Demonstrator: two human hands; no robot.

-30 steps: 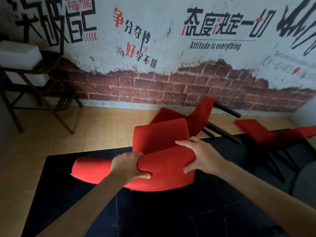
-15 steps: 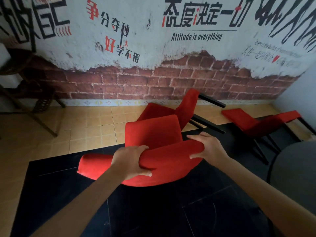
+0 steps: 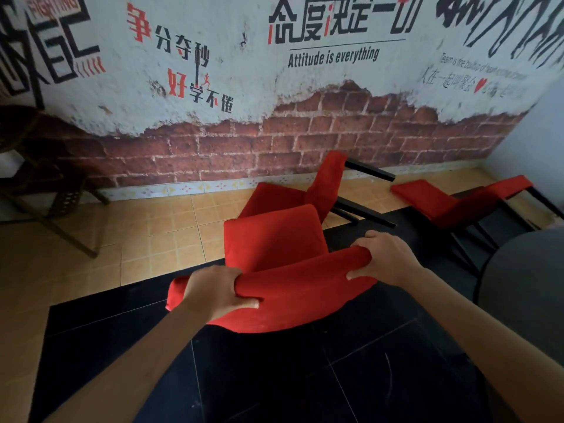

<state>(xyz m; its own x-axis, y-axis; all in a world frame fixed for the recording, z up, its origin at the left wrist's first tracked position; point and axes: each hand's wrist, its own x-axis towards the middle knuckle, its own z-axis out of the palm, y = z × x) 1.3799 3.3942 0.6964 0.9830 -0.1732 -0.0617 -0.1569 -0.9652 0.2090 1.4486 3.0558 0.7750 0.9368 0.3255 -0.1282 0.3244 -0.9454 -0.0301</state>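
Note:
A red upholstered chair [image 3: 274, 239] stands in front of me on the black floor area, its curved backrest nearest to me. My left hand [image 3: 216, 290] grips the top edge of the backrest near its left end, fingers curled over the rim. My right hand [image 3: 386, 257] grips the same rim at its right end. The chair's legs are hidden under the seat and backrest.
A second red chair [image 3: 308, 190] lies tipped over just behind, black legs pointing right. A third red chair [image 3: 451, 203] lies at the right by the brick-pattern wall [image 3: 244, 148]. A dark round table edge [image 3: 525, 270] is at right, a metal stand [image 3: 61, 190] at left.
The held chair has shifted a little to the right and closer to the tipped chair; both hands keep their grip on the backrest, and my view has turned slightly.

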